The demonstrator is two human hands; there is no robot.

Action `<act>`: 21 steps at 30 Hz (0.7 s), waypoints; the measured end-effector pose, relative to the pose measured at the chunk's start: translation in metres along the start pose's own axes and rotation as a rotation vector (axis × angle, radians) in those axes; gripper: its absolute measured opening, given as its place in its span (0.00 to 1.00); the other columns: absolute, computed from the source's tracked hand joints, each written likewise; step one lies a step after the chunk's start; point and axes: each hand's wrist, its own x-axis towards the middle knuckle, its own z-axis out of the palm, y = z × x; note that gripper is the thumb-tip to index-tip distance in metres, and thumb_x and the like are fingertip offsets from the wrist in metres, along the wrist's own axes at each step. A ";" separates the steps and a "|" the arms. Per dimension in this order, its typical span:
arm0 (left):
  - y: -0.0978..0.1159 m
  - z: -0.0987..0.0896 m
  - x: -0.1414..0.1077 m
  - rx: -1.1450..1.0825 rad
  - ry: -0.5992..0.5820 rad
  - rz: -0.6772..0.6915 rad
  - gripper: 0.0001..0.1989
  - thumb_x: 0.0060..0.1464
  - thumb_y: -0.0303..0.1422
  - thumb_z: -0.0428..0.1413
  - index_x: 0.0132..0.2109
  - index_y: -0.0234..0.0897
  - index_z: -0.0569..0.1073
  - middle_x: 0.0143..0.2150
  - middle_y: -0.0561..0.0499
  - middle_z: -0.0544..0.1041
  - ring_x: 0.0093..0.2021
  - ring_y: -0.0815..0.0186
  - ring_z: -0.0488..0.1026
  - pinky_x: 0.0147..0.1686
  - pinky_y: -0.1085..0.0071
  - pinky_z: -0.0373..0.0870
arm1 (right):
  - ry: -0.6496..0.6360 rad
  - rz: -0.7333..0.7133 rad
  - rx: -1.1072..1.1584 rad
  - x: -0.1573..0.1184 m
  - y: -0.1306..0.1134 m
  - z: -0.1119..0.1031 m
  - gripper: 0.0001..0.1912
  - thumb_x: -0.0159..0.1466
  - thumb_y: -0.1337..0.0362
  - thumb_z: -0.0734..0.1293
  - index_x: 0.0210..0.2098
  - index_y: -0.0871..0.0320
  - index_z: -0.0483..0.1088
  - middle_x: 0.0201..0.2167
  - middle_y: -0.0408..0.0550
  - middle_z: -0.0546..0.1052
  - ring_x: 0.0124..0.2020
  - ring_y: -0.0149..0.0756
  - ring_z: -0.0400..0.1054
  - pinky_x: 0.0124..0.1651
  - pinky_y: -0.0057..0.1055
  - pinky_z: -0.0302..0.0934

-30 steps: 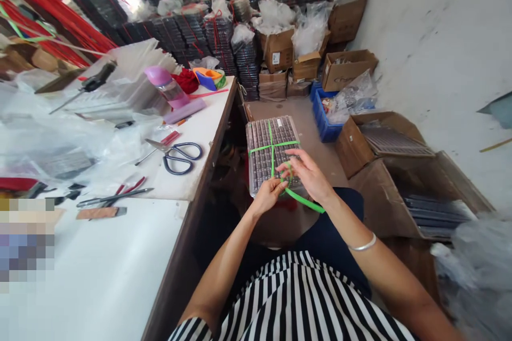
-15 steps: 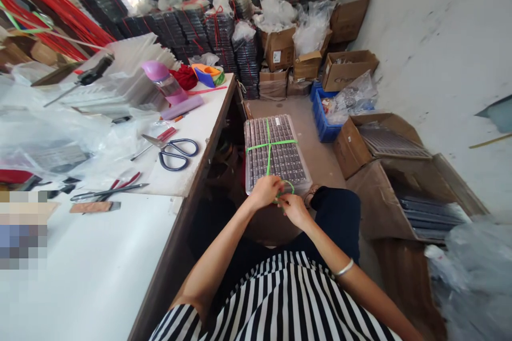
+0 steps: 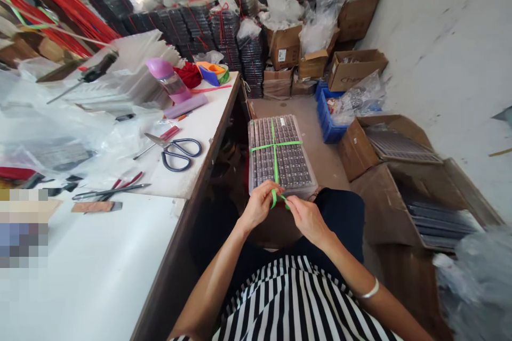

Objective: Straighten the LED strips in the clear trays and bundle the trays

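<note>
In front of my knees sits a stack of clear plastic trays (image 3: 294, 168) filled with rows of small dark parts. Green strapping (image 3: 274, 157) crosses over its top, lengthwise and across. At the stack's near edge my left hand (image 3: 260, 202) is closed on the green strap, a short piece hanging below its fingers. Just to the right, my right hand (image 3: 308, 218) pinches the strap's other end, which spans the small gap between both hands. Whether a knot is formed there is too small to tell.
On the white table (image 3: 120, 256) at left lie scissors (image 3: 178, 153), a screwdriver, pliers and a purple-capped bottle (image 3: 170, 80). Cardboard boxes (image 3: 360, 141) and a blue crate (image 3: 330, 120) stand at right. Tied stacks of dark trays (image 3: 252, 64) rise at the back.
My hands have drawn slightly apart, the right one moving right and down. The green loop seen above the fingers is gone, and the strap now runs between the hands.
</note>
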 end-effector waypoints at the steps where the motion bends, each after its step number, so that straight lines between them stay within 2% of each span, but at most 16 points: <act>1: -0.005 0.003 0.007 -0.004 0.023 -0.007 0.13 0.61 0.29 0.44 0.33 0.36 0.70 0.40 0.46 0.73 0.44 0.67 0.71 0.46 0.70 0.68 | 0.003 0.016 -0.017 -0.010 0.001 0.001 0.09 0.65 0.63 0.59 0.32 0.55 0.69 0.24 0.45 0.71 0.25 0.34 0.66 0.33 0.29 0.57; 3: -0.016 0.008 0.024 -0.001 0.077 -0.039 0.11 0.59 0.29 0.47 0.29 0.36 0.69 0.39 0.47 0.71 0.43 0.67 0.70 0.45 0.70 0.67 | 0.014 0.047 -0.048 -0.028 0.006 0.003 0.10 0.66 0.64 0.57 0.30 0.55 0.68 0.22 0.44 0.69 0.23 0.33 0.65 0.31 0.28 0.54; 6: -0.033 0.013 0.049 0.027 0.191 -0.132 0.11 0.57 0.28 0.48 0.26 0.35 0.67 0.36 0.48 0.68 0.38 0.67 0.68 0.41 0.70 0.66 | 0.020 0.086 -0.084 -0.044 0.019 0.013 0.10 0.66 0.65 0.56 0.32 0.55 0.67 0.24 0.44 0.71 0.25 0.33 0.66 0.31 0.28 0.53; 9: -0.046 0.015 0.066 0.060 0.276 -0.221 0.12 0.57 0.27 0.47 0.24 0.36 0.65 0.34 0.49 0.66 0.37 0.66 0.66 0.41 0.69 0.65 | 0.013 0.124 -0.115 -0.045 0.041 0.032 0.11 0.66 0.65 0.55 0.31 0.55 0.66 0.23 0.44 0.70 0.25 0.34 0.66 0.31 0.28 0.53; 12: -0.051 0.014 0.071 0.080 0.321 -0.270 0.13 0.57 0.27 0.46 0.24 0.36 0.65 0.35 0.49 0.65 0.38 0.67 0.65 0.42 0.70 0.64 | 0.009 0.147 -0.169 -0.032 0.065 0.051 0.11 0.64 0.67 0.54 0.31 0.55 0.66 0.23 0.46 0.70 0.25 0.35 0.66 0.31 0.29 0.52; 14: -0.051 0.010 0.069 0.077 0.303 -0.261 0.14 0.58 0.29 0.46 0.25 0.35 0.66 0.35 0.49 0.66 0.38 0.67 0.66 0.41 0.71 0.64 | -0.001 0.142 -0.210 -0.020 0.077 0.058 0.11 0.63 0.69 0.54 0.31 0.56 0.67 0.23 0.47 0.71 0.26 0.36 0.66 0.30 0.29 0.51; 17: -0.049 0.000 0.059 0.049 0.164 -0.185 0.15 0.59 0.33 0.48 0.27 0.34 0.71 0.32 0.51 0.69 0.33 0.69 0.67 0.37 0.73 0.66 | -0.016 0.135 -0.264 -0.007 0.088 0.058 0.13 0.64 0.69 0.54 0.31 0.56 0.68 0.23 0.48 0.72 0.25 0.36 0.67 0.29 0.29 0.49; 19: -0.048 -0.004 0.050 0.035 0.063 -0.125 0.12 0.58 0.35 0.51 0.33 0.34 0.75 0.32 0.51 0.71 0.32 0.70 0.69 0.36 0.73 0.67 | -0.027 0.144 -0.296 -0.003 0.090 0.057 0.14 0.65 0.67 0.53 0.32 0.57 0.69 0.22 0.47 0.72 0.25 0.35 0.67 0.28 0.28 0.48; 21: -0.049 -0.003 0.041 0.036 0.022 -0.085 0.09 0.56 0.34 0.54 0.40 0.35 0.77 0.38 0.49 0.72 0.35 0.69 0.70 0.37 0.72 0.68 | -0.042 0.165 -0.324 -0.004 0.090 0.057 0.15 0.66 0.67 0.53 0.34 0.57 0.70 0.23 0.48 0.73 0.25 0.35 0.68 0.28 0.28 0.48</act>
